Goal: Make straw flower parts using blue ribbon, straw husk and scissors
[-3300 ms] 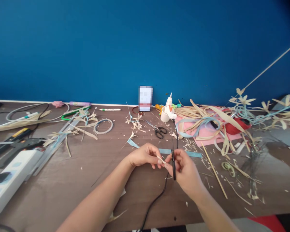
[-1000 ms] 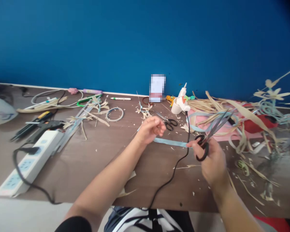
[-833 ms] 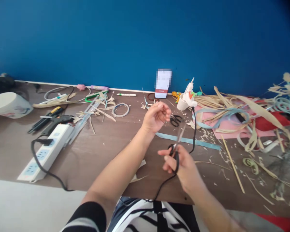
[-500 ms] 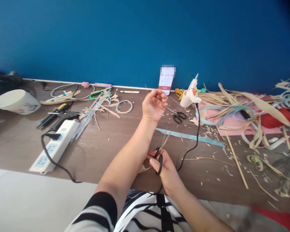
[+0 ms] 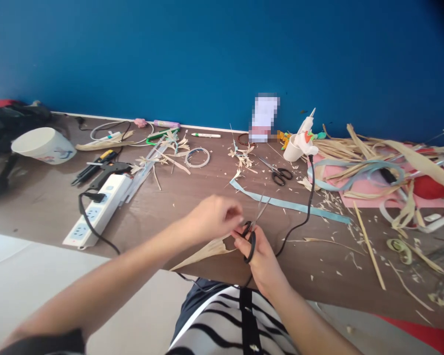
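Observation:
My right hand (image 5: 261, 256) grips black-handled scissors (image 5: 252, 230) near the table's front edge, blades parted and pointing up and away. My left hand (image 5: 213, 218) is closed in a pinch right beside the scissor handles, fingertips touching the right hand. What it pinches is too small to make out. A dry tan leaf strip (image 5: 203, 251) lies just under both hands. A long light-blue ribbon strip (image 5: 292, 204) lies flat on the brown table (image 5: 163, 207) beyond them.
A white glue gun (image 5: 299, 140) stands in a cup, its black cord (image 5: 307, 197) running toward me. Second scissors (image 5: 277, 172) lie behind. A white power strip (image 5: 96, 209), black tools and a white bowl (image 5: 44, 145) sit left. Dried leaves and pink paper (image 5: 358, 185) crowd the right.
My left hand came down from near the phone to meet my right hand. The right hand carried the scissors from the right side to the table's front. The view shifted left.

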`<action>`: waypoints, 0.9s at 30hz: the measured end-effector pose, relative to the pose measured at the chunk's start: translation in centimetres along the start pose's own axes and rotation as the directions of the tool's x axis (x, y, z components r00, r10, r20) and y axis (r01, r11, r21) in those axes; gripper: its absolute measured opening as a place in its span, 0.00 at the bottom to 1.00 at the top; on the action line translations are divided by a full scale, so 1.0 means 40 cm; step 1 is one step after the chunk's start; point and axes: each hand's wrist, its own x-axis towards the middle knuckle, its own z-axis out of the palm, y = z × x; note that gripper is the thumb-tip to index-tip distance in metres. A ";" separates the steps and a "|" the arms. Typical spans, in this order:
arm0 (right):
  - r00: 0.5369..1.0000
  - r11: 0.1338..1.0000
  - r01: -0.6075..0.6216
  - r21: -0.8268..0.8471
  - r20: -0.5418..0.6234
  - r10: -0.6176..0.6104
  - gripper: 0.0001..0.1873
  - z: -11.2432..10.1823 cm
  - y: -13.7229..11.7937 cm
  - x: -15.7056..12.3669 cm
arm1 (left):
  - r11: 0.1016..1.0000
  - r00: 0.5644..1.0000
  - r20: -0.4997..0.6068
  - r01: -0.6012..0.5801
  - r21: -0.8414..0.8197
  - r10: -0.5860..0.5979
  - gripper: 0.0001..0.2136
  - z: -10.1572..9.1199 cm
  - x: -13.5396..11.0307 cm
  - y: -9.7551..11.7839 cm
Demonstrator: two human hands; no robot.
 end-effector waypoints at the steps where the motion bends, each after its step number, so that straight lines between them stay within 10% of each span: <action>1: 1.000 1.000 -0.002 0.003 -0.003 0.002 0.15 0.000 -0.001 0.000 | 0.985 0.998 -0.016 0.061 0.161 -0.059 0.06 0.024 -0.049 -0.012; 7: 1.000 0.999 -0.003 -0.036 0.006 0.004 0.14 -0.002 -0.003 0.001 | 0.837 0.944 -0.055 0.314 0.449 -0.325 0.14 0.106 -0.197 -0.062; 12: 0.993 0.974 0.103 -0.203 0.080 -0.089 0.12 -0.035 -0.057 -0.027 | 0.925 0.923 -0.059 0.380 -0.033 -0.381 0.06 0.109 -0.174 -0.076; 17: 0.986 0.823 0.090 -0.561 0.168 0.006 0.14 -0.113 -0.144 -0.063 | 0.725 0.950 0.055 0.271 -0.633 -0.307 0.09 0.088 -0.100 -0.039; 27: 0.997 0.583 0.026 -0.812 0.065 0.046 0.08 -0.194 -0.199 -0.041 | 0.663 0.964 0.084 0.235 -0.711 -0.251 0.07 0.068 -0.003 -0.006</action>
